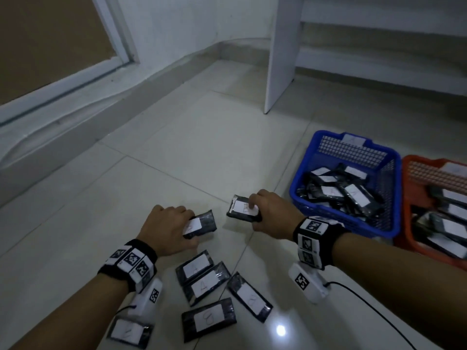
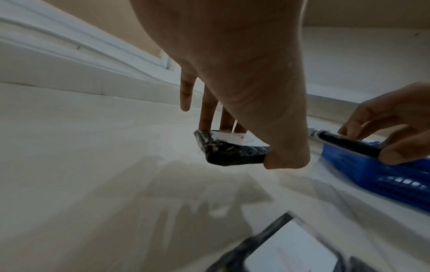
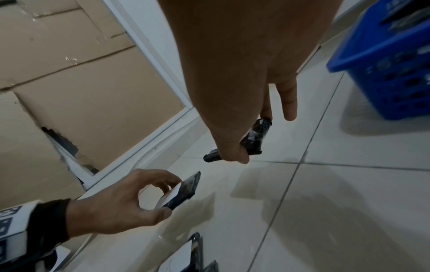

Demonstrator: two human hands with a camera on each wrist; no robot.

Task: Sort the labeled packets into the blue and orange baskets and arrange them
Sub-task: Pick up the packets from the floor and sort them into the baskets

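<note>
My left hand [image 1: 169, 223] grips a black packet [image 1: 204, 222] with a white label, lifted just above the floor; the left wrist view shows the thumb [image 2: 286, 156] and fingers pinching that packet [image 2: 230, 150]. My right hand [image 1: 267, 210] holds a second black labeled packet [image 1: 242, 208], seen edge-on as a dark packet [image 3: 254, 138] in the right wrist view. The blue basket [image 1: 313, 152] stands to the right with several labeled packets inside. The orange basket [image 1: 409, 178] beside it also holds several. More packets [image 1: 202, 279] lie on the floor below my hands.
The floor is pale tile [image 1: 189, 147]. A white furniture panel [image 1: 280, 54] stands behind the baskets. A wall base and a door frame [image 1: 75, 79] run along the left. A black cable [image 1: 374, 311] trails from my right wrist camera.
</note>
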